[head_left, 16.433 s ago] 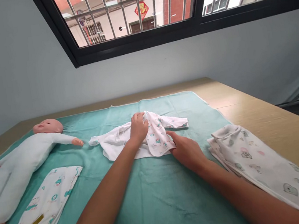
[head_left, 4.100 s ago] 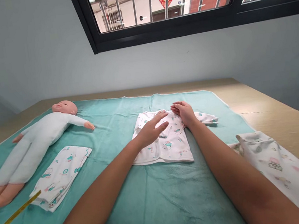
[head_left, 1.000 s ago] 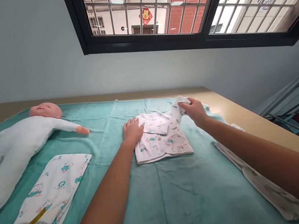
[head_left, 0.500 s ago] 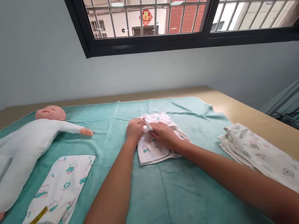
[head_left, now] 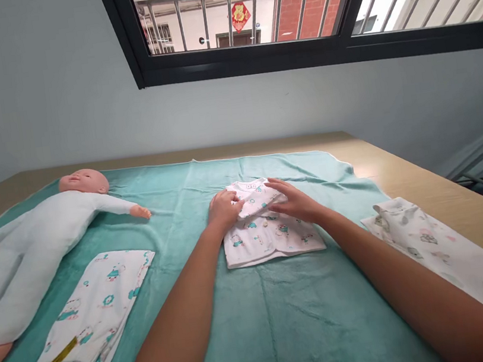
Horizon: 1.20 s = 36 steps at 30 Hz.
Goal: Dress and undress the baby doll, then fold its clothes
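By the left hand (head_left: pixel 224 208) and the right hand (head_left: pixel 293 200), thumbs and fingers being held apart, the shirt (head_left: pixel 271 238) is being touched at either side. Beneath the shirt, the towel (head_left: pixel 314 314) is being spread over the table (head_left: pixel 407 181). Left of the shirt, the left cloth (head_left: pixel 106 302) and, farther out, the doll (head_left: pixel 46 235) are being supported; right of the shirt, the right cloth (head_left: pixel 458 252) is being partly hidden by the forearm (head_left: pixel 408 277)

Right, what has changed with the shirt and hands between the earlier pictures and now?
The shirt, first partly open, sleeves out, now lies closed. The right hand, lifting the right-side sleeve a second ago, has brought it across the chest and let go. The left hand stays at the shirt's left edge. The doll, left cloth and right cloth stayed put.
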{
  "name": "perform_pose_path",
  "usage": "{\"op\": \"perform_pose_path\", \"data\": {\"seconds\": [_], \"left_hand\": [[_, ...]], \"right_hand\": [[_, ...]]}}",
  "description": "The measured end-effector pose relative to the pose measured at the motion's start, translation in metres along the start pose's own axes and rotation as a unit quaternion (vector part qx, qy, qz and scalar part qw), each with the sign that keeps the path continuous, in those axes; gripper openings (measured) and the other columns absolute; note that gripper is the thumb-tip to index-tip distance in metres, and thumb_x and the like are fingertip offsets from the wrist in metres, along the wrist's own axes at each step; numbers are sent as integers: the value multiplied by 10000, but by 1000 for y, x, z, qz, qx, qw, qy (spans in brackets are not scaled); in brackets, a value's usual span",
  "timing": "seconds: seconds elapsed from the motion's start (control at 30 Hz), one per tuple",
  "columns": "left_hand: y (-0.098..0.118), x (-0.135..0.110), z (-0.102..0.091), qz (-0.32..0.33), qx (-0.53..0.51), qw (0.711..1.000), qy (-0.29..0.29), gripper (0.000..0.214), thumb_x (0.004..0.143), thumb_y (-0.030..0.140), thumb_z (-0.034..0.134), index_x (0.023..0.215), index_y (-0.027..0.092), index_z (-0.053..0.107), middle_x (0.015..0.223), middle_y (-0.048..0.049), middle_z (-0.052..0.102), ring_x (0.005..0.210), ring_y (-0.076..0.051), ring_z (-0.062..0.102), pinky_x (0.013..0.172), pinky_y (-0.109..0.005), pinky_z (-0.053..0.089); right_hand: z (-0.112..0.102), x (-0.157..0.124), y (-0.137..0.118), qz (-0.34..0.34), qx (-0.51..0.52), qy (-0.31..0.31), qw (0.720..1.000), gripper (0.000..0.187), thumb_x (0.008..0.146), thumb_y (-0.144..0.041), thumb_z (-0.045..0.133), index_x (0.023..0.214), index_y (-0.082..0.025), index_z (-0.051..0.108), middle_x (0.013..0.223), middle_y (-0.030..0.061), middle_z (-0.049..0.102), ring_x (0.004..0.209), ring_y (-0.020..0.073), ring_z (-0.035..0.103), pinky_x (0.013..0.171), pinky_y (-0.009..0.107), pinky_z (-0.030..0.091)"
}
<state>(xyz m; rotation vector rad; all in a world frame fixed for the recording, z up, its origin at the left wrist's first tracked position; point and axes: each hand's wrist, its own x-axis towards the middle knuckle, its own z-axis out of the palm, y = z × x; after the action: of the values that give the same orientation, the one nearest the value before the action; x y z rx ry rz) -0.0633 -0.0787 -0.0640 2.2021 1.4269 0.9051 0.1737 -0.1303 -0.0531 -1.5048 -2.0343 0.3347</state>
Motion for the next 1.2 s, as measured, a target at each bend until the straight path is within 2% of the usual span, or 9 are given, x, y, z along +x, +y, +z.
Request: {"op": "perform_pose_path", "data": {"seconds": [0.17, 0.3, 0.47, 0.7, 0.8, 0.87, 0.97, 1.07, 1.2], "left_hand": [[12, -2, 0, -24, -54, 998, 27, 102, 858, 275, 590, 787, 226, 644, 1110, -27, 717, 1091, -209, 611, 988, -331, 450], [22, -5, -1, -35, -44, 997, 48, 168, 899, 326, 546, 816, 224, 651, 957, -29, 726, 950, -207, 639, 873, -315, 468], [30, -8, -3, -43, 20, 998, 32, 142, 901, 331, 548, 866, 240, 651, 784, -5, 694, 767, -192, 631, 699, -288, 438], [33, -13, -2, -4, 163, 986, -18, 178, 929, 257, 508, 984, 235, 676, 956, -54, 730, 967, -243, 645, 892, -361, 450], [38, -16, 1, 50, 160, 986, 7, 225, 928, 248, 506, 1070, 215, 678, 1132, -74, 704, 1101, -248, 605, 958, -360, 455], [44, -17, 5, 98, 132, 986, 4, 274, 945, 279, 490, 1147, 214, 664, 1259, -71, 663, 1206, -229, 564, 1043, -345, 429], [51, -18, 15, 163, 114, 978, -59, 388, 974, 367, 454, 1301, 213, 595, 1488, -65, 500, 1413, -215, 395, 1181, -364, 303], [52, -18, 24, 211, 124, 958, -149, 548, 992, 459, 390, 1458, 176, 444, 1615, -82, 282, 1507, -224, 210, 1226, -391, 202], [50, -21, 28, 217, 143, 939, -227, 627, 997, 520, 321, 1530, 192, 329, 1632, -76, 225, 1518, -248, 158, 1236, -423, 141]], "right_hand": [[1, -6, 4, 2, -111, 44, 993, 627, 796, -80, 478, 1413, -192, 505, 1483, 92, 487, 1342, 260, 459, 1121, 411, 359], [4, -4, -2, -24, -227, 35, 973, 559, 866, -71, 400, 1378, -231, 554, 1466, 71, 516, 1285, 277, 496, 1073, 430, 361], [0, -7, -2, 49, -255, 40, 965, 558, 891, -86, 365, 1395, -252, 540, 1469, 54, 514, 1235, 272, 526, 1005, 411, 403], [2, -8, 5, 106, -246, 1, 964, 562, 884, -130, 385, 1405, -276, 536, 1491, 65, 486, 1282, 299, 496, 1005, 440, 427], [-1, -8, 10, 89, -204, -10, 975, 572, 859, -138, 410, 1401, -256, 550, 1498, 61, 481, 1325, 296, 467, 1084, 450, 376], [-5, -7, 12, 83, -128, -2, 988, 590, 811, -135, 440, 1376, -231, 582, 1521, 53, 454, 1362, 286, 440, 1135, 435, 336], [-12, -4, 10, 62, 23, 60, 996, 614, 750, -116, 425, 1321, -219, 626, 1518, 23, 461, 1378, 241, 441, 1158, 385, 330], [-8, -1, 4, 41, 75, 115, 990, 525, 832, -163, 385, 1288, -212, 640, 1457, 28, 535, 1350, 208, 481, 1152, 360, 344], [7, 1, -3, -21, -56, 14, 998, 460, 958, -249, 329, 1309, -148, 608, 1481, 111, 500, 1401, 233, 414, 1162, 393, 306]]}}
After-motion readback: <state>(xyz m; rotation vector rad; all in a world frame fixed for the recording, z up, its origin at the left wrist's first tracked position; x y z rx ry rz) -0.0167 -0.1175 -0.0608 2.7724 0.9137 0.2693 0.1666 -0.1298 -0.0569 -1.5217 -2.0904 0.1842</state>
